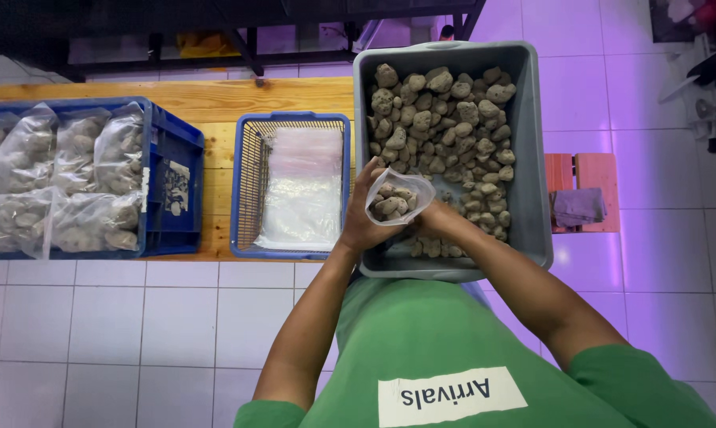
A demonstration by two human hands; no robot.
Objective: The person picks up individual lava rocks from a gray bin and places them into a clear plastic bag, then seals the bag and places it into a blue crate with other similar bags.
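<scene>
Held between both hands, left hand (363, 218) cupping and right hand (431, 218) pinching the small clear bag (398, 198), just above the stone-filled grey tub (532, 158).

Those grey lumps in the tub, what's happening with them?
A person holds a small clear bag partly filled with stones over a grey tub of them. The left hand grips the bag; the right hand is at its other side. Filled bags lie in a blue crate; a blue basket holds flat bags.
</scene>
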